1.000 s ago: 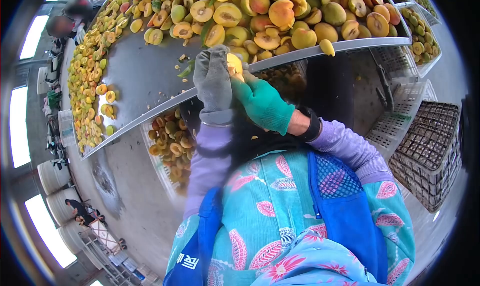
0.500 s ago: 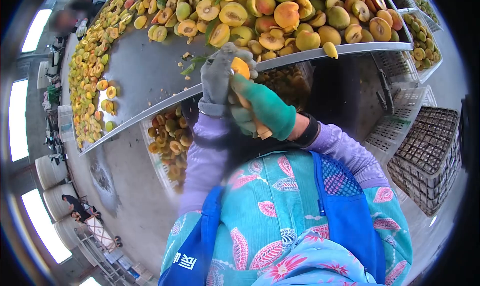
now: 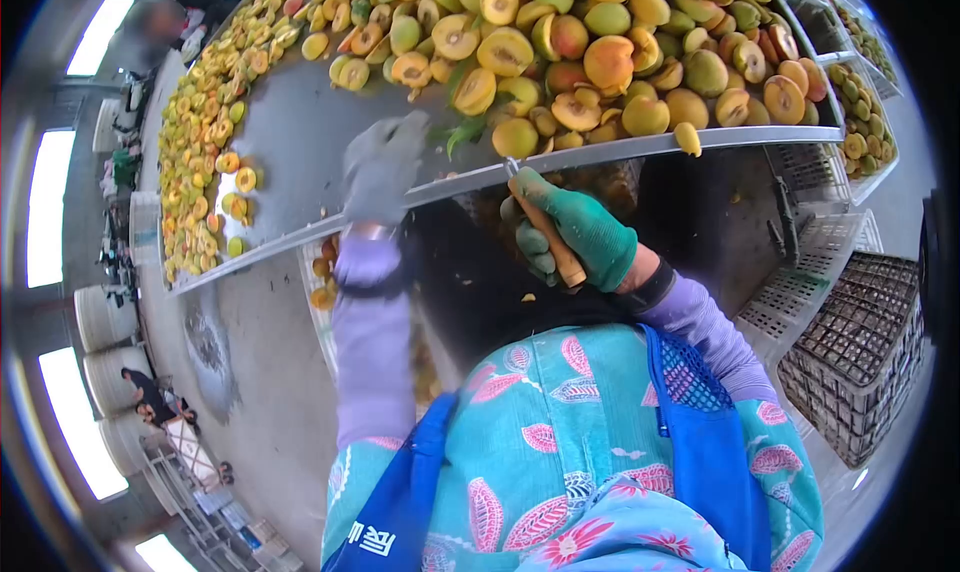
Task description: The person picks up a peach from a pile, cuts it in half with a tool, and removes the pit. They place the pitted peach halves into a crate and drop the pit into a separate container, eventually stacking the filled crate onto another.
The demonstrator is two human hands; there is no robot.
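Observation:
My right hand (image 3: pixel 585 234), in a green glove, is closed round the wooden handle of a small tool (image 3: pixel 548 234). The tool's metal tip points up at the table edge. My left hand (image 3: pixel 383 170), in a grey glove, is over the metal table's front edge and blurred by motion; its fingers are smeared and I cannot make out anything in it. Halved and whole yellow-orange fruit (image 3: pixel 505 52) lies heaped on the metal table (image 3: pixel 300 122), just beyond both hands. A green leaf (image 3: pixel 465 134) lies between the hands at the heap's edge.
Below the table at left stands a crate of fruit (image 3: pixel 322 284), partly hidden by my left arm. White crates (image 3: pixel 805 282) and a dark lattice crate (image 3: pixel 850 337) are at right, with a fruit-filled crate (image 3: pixel 862 122) behind. People (image 3: pixel 150 397) are far off at left.
My left hand has moved left, away from my right hand, and the orange fruit piece between them is no longer seen there. My right hand has shifted slightly right, still holding the tool.

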